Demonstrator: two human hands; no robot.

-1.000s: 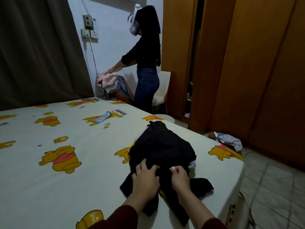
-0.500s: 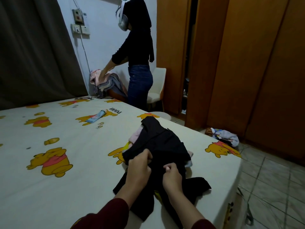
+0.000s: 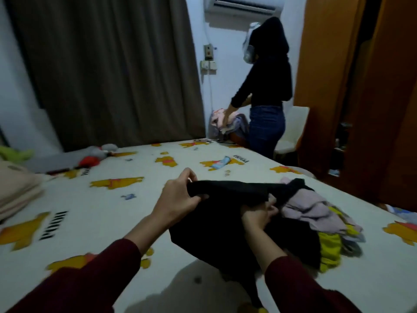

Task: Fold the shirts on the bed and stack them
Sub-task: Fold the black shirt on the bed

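Observation:
A black shirt hangs lifted above the bed, held by both hands along its upper edge. My left hand pinches the left end of that edge, and my right hand grips the cloth about a hand's width to the right. Under and to the right of the black shirt lies a loose pile with a pale pink garment and a yellow garment. The bed sheet is white with yellow bear prints.
A person in black top and jeans stands past the far bed corner, handling clothes on a chair. Folded beige cloth lies at the left edge, plush toys at the bed's back. Wooden wardrobe on the right.
Both hands have gripped the black shirt and lifted it off the pile, uncovering pink and yellow garments. The view swung left, showing the curtain and the bed's left side.

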